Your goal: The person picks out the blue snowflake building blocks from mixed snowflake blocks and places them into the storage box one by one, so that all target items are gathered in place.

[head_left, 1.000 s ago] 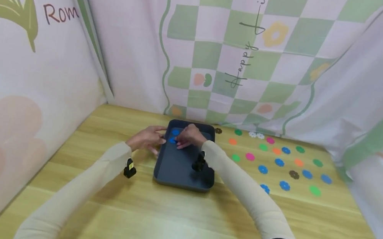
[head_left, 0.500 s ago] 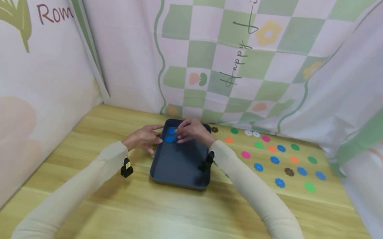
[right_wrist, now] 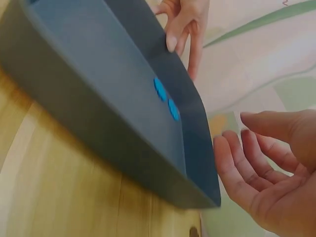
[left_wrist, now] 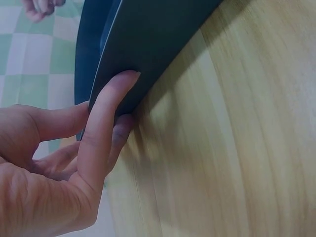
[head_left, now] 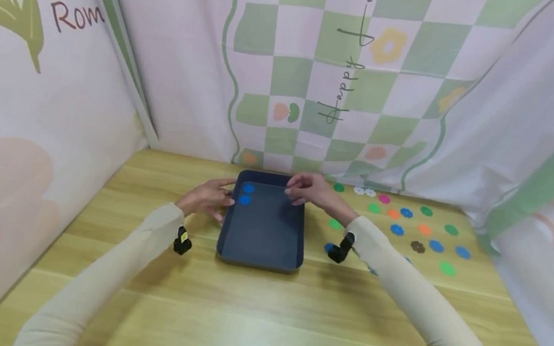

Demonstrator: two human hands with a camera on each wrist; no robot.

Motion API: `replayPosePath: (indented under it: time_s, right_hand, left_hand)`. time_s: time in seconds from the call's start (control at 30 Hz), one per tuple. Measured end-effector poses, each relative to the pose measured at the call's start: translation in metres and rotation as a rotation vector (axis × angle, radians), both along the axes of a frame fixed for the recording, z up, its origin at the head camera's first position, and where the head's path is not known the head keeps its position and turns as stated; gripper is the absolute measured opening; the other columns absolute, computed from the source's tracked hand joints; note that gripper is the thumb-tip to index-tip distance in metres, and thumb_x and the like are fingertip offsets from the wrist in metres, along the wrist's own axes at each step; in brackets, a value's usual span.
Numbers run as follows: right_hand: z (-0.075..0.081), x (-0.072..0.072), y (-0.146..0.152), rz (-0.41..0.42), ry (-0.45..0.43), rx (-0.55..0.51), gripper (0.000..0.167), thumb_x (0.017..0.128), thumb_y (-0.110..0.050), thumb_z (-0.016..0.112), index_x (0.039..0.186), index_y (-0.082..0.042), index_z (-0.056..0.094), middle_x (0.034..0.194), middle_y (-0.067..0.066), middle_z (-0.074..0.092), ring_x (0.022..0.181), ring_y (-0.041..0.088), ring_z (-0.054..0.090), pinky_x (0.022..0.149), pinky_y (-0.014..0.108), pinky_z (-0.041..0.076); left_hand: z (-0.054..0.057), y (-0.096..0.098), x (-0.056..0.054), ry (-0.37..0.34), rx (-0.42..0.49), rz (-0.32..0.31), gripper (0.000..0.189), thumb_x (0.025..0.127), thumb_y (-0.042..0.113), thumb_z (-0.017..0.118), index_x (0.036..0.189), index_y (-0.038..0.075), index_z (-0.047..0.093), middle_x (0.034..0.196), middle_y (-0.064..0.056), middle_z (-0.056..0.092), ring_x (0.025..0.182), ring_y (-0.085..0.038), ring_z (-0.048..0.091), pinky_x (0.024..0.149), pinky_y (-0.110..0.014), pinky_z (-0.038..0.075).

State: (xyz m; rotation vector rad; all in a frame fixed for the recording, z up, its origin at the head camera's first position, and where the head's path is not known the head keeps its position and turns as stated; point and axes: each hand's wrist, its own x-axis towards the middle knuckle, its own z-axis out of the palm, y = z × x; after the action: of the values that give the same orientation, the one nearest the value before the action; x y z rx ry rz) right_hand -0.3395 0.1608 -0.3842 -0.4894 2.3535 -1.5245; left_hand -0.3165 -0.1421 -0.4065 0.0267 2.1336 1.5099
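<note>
A dark grey rectangular tray lies on the wooden table. Two blue flower-shaped discs, a far one and a nearer one, lie flat inside it at the far left corner. My left hand holds the tray's left wall, thumb at the rim and fingers along the outside. Over the tray's far right corner is my right hand, its fingers loosely curved. In the right wrist view a gap shows between the thumb and fingertips, with nothing held.
Right of the tray, flat flower-shaped and round discs lie scattered on the table: blue, green, orange, pink, brown and white. A patterned curtain hangs behind the table.
My right hand has lifted away from the two blue discs and moved right, to the tray's far right corner. The left hand keeps its hold on the tray's left wall.
</note>
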Motion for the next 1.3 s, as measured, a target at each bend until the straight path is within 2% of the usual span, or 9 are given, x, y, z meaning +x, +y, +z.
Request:
replayPosePath:
  time_s: [0.13,0.23,0.3,0.43,0.53,0.73,1.0,1.13,1.3]
  right_hand:
    - [0.000,0.005,0.022,0.013,0.037,0.027,0.025,0.102,-0.006,0.067,0.119,0.011,0.062,0.109,0.030,0.070,0.093,0.034,0.073,0.091,0.058,0.063]
    - [-0.003,0.009,0.039,0.038,0.055,0.061,0.026,0.103,-0.005,0.065,0.122,0.012,0.060,0.107,0.026,0.070,0.094,0.036,0.072,0.092,0.060,0.062]
    - [-0.005,0.012,0.052,0.065,0.080,0.094,0.029,0.103,-0.003,0.065,0.125,0.014,0.059,0.107,0.024,0.069,0.094,0.037,0.071,0.089,0.056,0.064]
    - [-0.010,0.019,0.080,0.146,0.171,0.153,0.030,0.100,0.001,0.067,0.126,0.012,0.060,0.111,0.028,0.066,0.097,0.032,0.069,0.085,0.037,0.064]
    - [-0.016,0.027,0.101,0.193,0.219,0.187,0.030,0.098,0.000,0.070,0.125,0.009,0.063,0.116,0.030,0.065,0.102,0.029,0.067,0.084,0.029,0.062]
    - [-0.028,0.043,0.132,0.228,0.204,0.250,0.040,0.098,-0.015,0.075,0.131,0.004,0.063,0.121,0.023,0.068,0.106,0.028,0.067,0.091,0.035,0.059]
    - [-0.042,0.053,0.140,0.313,0.159,0.281,0.035,0.093,-0.013,0.080,0.120,0.004,0.064,0.109,0.019,0.067,0.098,0.026,0.067,0.088,0.029,0.063]
    - [-0.043,0.057,0.135,0.328,0.158,0.315,0.042,0.089,-0.016,0.084,0.121,0.002,0.064,0.109,0.016,0.067,0.097,0.025,0.067,0.088,0.030,0.063]
    - [-0.043,0.060,0.127,0.372,0.193,0.355,0.037,0.093,-0.012,0.080,0.122,0.004,0.063,0.106,0.013,0.067,0.095,0.022,0.064,0.082,0.028,0.060]
  left_hand:
    - [0.000,-0.001,0.000,-0.003,0.010,0.002,0.079,0.105,-0.001,0.057,0.170,0.017,0.016,0.170,-0.026,0.023,0.146,-0.042,0.046,0.063,-0.031,0.066]
    - [0.000,-0.002,0.000,-0.004,0.014,-0.001,0.079,0.105,-0.002,0.057,0.170,0.017,0.016,0.170,-0.027,0.023,0.145,-0.043,0.047,0.063,-0.031,0.066]
    - [0.000,-0.001,0.001,-0.003,0.017,-0.004,0.078,0.105,-0.002,0.056,0.170,0.016,0.015,0.169,-0.028,0.024,0.145,-0.043,0.048,0.063,-0.031,0.066]
    - [0.000,0.003,-0.002,0.002,0.022,-0.009,0.078,0.105,-0.003,0.055,0.170,0.017,0.016,0.169,-0.027,0.026,0.145,-0.042,0.047,0.061,-0.030,0.065]
    - [0.001,0.008,-0.005,0.003,0.044,-0.027,0.079,0.104,-0.003,0.056,0.170,0.017,0.017,0.169,-0.026,0.025,0.147,-0.042,0.045,0.062,-0.030,0.065]
    - [0.001,0.012,-0.009,-0.011,0.065,-0.041,0.079,0.103,-0.006,0.056,0.169,0.015,0.017,0.169,-0.027,0.024,0.148,-0.043,0.043,0.063,-0.032,0.066]
    - [-0.002,0.003,-0.005,-0.025,0.039,-0.018,0.078,0.105,-0.005,0.055,0.169,0.015,0.017,0.170,-0.027,0.023,0.148,-0.044,0.042,0.063,-0.032,0.066]
    - [-0.001,0.001,-0.003,-0.029,0.039,-0.003,0.078,0.104,-0.005,0.055,0.169,0.015,0.018,0.169,-0.027,0.024,0.147,-0.044,0.043,0.063,-0.032,0.066]
    - [0.000,-0.002,-0.002,-0.027,0.019,0.002,0.077,0.105,-0.004,0.055,0.169,0.016,0.017,0.169,-0.027,0.026,0.146,-0.043,0.046,0.064,-0.032,0.066]
